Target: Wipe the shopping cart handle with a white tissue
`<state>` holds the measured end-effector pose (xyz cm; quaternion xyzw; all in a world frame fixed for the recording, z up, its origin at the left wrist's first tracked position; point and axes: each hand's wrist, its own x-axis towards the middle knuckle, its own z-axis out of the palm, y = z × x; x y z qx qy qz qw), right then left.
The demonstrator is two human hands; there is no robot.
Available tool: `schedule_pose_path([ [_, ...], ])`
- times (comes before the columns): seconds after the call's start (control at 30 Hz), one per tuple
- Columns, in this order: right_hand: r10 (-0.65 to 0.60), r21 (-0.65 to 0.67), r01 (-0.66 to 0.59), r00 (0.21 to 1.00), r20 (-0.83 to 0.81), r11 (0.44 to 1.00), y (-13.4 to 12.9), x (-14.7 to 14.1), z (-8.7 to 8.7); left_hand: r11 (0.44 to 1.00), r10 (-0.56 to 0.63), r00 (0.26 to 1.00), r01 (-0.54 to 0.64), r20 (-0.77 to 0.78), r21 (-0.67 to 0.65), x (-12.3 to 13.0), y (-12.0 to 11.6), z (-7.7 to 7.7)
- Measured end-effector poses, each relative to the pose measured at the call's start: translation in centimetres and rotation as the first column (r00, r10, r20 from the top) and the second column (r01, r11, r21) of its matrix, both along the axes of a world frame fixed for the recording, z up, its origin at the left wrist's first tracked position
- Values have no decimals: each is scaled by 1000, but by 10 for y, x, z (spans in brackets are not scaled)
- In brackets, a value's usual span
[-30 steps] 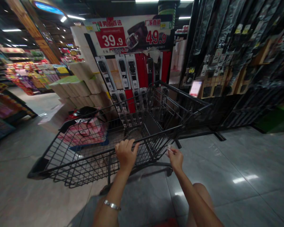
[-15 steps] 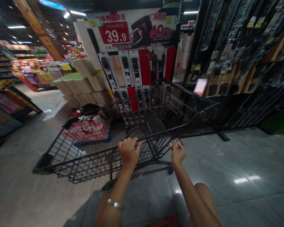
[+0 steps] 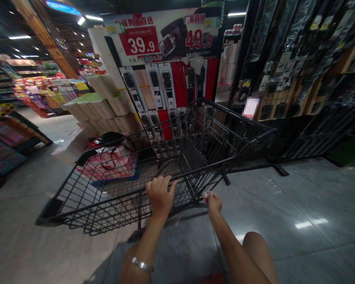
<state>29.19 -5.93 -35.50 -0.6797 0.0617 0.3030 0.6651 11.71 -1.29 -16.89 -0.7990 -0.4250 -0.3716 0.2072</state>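
A black wire shopping cart [image 3: 106,205] stands sideways before me, its basket end to the left and its push handle [image 3: 264,132] at the upper right. My left hand [image 3: 161,194] is closed over the near top rail of the basket, thumb out to the right. Lower down, by the cart's back bottom corner, my right hand [image 3: 214,202] pinches a small crumpled whitish wipe or tissue [image 3: 207,195] against the frame. Its exact kind is hard to make out. A silver bracelet [image 3: 142,264] is on my left wrist.
Behind the cart rises a belt display [image 3: 167,85] under a price sign [image 3: 171,37]. Stacked paper packs [image 3: 91,106] and pink packs [image 3: 118,159] stand at left. Dark racks [image 3: 284,79] with hanging goods fill the right, above grey tiled floor [image 3: 307,205].
My right hand has moved down and left along the cart's back end, with the whitish piece in its fingers. My left hand keeps its hold on the rail.
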Motion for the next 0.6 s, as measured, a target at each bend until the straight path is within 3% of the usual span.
schedule_pose_path([
  [0.13, 24, -24, -27, 994, -105, 999, 7, -1, -6, 1000, 9, 1000, -9, -10, 4, 0, 1, -3],
  [0.27, 50, 17, -48, 984, -170, 999, 6, 6, -1, 1000, 20, 1000, -20, -22, -12, 1, 2, -4],
  [0.6, 115, 198, -95, 989, -93, 976, -3, 46, 53, 996, 6, 1000, -5, 6, -92, 6, 3, -6],
])
